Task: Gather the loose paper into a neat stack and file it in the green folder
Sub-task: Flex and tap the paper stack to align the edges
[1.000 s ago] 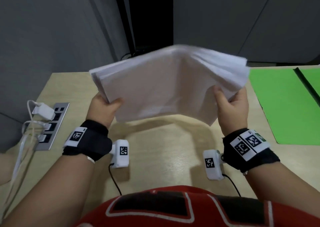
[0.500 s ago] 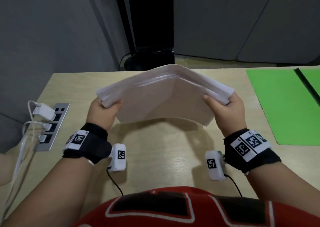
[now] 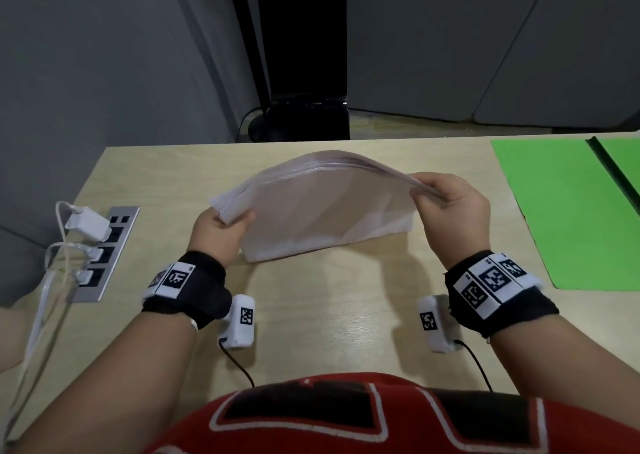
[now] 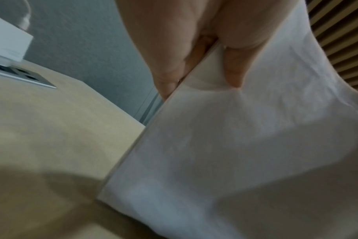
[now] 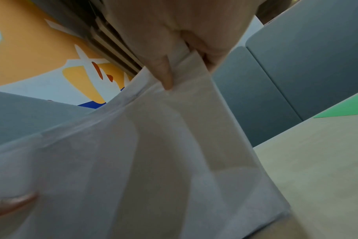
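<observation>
Both my hands pinch the paper stack (image 3: 322, 208)
Left hand (image 3: 216, 234) at nine, right hand (image 3: 452, 208) at three; long axis nine-to-three, arched; only the head view shows the green folder (image 3: 568, 211) opened flat.

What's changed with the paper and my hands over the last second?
The paper stack has come down from chest height until its lower edge meets the desk, sheets less fanned. The left hand and right hand still grip its ends. The green folder stayed open, unmoved.
</observation>
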{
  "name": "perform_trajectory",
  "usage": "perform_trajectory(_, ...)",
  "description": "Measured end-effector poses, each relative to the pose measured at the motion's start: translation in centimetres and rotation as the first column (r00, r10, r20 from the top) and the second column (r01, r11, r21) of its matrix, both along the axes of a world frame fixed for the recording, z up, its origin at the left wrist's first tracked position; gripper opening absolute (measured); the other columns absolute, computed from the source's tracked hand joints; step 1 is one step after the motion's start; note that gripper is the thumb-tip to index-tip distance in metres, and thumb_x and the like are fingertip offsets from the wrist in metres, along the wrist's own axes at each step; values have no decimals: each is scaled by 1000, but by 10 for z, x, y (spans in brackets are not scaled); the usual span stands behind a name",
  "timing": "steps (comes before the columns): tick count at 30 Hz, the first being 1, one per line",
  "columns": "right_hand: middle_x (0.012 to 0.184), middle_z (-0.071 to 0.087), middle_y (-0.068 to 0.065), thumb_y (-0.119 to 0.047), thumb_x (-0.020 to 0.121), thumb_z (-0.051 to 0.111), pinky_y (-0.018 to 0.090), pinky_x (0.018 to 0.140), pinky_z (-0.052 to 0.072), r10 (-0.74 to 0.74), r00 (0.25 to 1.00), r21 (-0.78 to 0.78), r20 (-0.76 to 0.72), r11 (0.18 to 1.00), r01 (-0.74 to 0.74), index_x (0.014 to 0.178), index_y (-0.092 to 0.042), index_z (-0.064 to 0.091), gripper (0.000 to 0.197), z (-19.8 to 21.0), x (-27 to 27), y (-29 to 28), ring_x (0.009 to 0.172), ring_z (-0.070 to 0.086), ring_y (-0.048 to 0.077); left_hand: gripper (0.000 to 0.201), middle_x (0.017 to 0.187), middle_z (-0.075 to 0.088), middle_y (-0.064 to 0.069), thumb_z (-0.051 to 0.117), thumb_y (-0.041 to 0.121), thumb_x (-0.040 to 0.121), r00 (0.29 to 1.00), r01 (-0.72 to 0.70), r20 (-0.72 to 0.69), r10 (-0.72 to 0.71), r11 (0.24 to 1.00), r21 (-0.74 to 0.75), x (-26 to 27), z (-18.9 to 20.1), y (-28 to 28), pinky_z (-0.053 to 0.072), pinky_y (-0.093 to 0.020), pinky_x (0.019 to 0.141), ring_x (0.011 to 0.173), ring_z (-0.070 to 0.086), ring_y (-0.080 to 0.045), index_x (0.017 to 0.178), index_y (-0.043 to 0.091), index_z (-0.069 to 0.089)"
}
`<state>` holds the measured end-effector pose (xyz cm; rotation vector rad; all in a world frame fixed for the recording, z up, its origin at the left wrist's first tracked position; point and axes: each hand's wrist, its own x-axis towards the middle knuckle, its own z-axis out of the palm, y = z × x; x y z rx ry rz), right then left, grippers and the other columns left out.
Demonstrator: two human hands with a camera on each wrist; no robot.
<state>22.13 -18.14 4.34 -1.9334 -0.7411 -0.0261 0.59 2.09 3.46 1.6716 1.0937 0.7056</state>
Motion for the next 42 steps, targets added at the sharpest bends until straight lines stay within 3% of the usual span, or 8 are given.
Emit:
perform_trajectory(4,89,64,-8,0,79,57,5,81,38,-125,979,146,161,984,102,95,-17,72,27,5,-2,-4,83,53,-6,15,81,61,16,63,12,86,997,-27,73,20,995,92,-1,7,-1,40,2,55,66,58,17,97,21,63)
perform_trajectory(11,100,67,0,-2,82,54,20,72,33,82,990,-337,118,941,-38,108,-20,68,35,-10,-4,4,94,60,20,16,88,63,7,62,13,84,996,-9,-89,9,1000,1,-2,-7,-6,41,-18,69,79,58,-9,100,19,61)
perform_trajectory(17,90,58,-11,0,82,56,7,75,35,-54,970,21,237,998,51,101,-17,68,29,4,-12,3,85,49,1,10,80,63,5,67,20,82,991,-135,41,131,986,101,-4,4,-1,45,-14,57,70,57,-5,91,18,62)
perform_trajectory(19,96,62,-5,-2,82,57,4,75,32,4,982,-77,188,997,10,106,-16,66,28,3,-11,5,88,51,4,22,86,66,8,71,20,77,992,-120,60,115,990,76,-3,3,1,48,-10,63,77,61,-4,98,17,64)
perform_trajectory(23,94,67,7,-1,82,54,27,72,38,121,958,-357,260,934,-21,104,-16,69,31,-6,-8,7,90,61,29,4,75,60,9,62,17,83,993,-91,-72,89,996,-11,6,-1,-7,41,-22,69,78,59,-17,85,18,59)
perform_trajectory(29,95,65,2,-1,83,53,16,75,34,-44,952,-68,304,995,68,104,-15,67,30,8,-9,3,91,55,14,16,86,61,21,63,19,85,993,-83,98,72,990,110,-1,7,-4,42,0,62,74,57,16,98,26,60)
perform_trajectory(35,108,63,5,-1,81,50,26,70,35,57,982,-394,178,919,17,114,-20,62,40,-9,-6,3,94,58,25,29,95,65,-1,72,14,76,996,-74,-59,69,995,-74,-4,-16,-8,45,-27,79,91,62,-20,102,19,60)
perform_trajectory(42,100,64,2,-3,83,53,15,73,31,-42,972,-120,231,990,72,105,-17,67,30,10,-7,0,91,51,8,18,83,64,10,68,12,80,998,-56,47,53,996,75,-7,1,-2,46,-7,60,72,59,8,95,20,63)
